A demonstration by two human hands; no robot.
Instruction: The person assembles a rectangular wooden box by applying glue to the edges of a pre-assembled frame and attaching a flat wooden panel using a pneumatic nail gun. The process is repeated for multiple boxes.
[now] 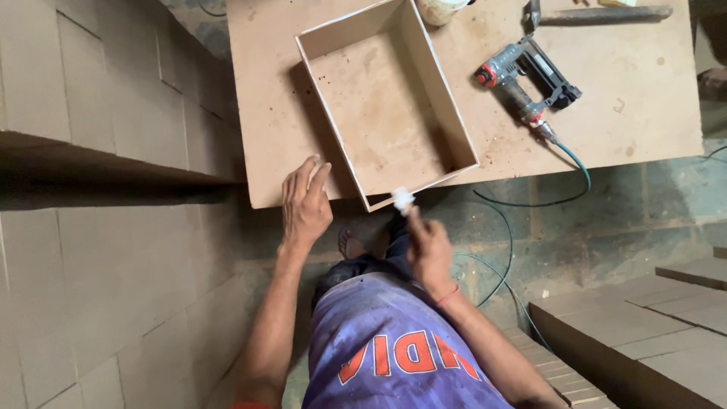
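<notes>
Brown fibreboard made up nearly everything in view: the worktable (644, 106), the stacked panels at both sides, and the open box (386, 98) that sat on the table with its near corner just past the table's front edge. The box already stood assembled, four walls up around a bare bottom, so the framing looked finished. What seemed left was the work on the near rim, where the right hand (429, 246) pressed a small white wad (402, 199), cloth or something like it, against the lower edge of the box. Whether that wad carried glue or filler could not be told.

That right hand was closed in a pinch on the wad, fingers pointing up toward the box, forearm angled in from the lower right with a red thread at the wrist. The left hand (305, 203) held nothing; it lay flat and spread on the table's edge just left of the box, fingers stretched forward, the arm nearly straight as a brace.

A nail gun (526, 83) with its green hose lay untouched on the table, well apart from both hands, to the right of the box.
</notes>
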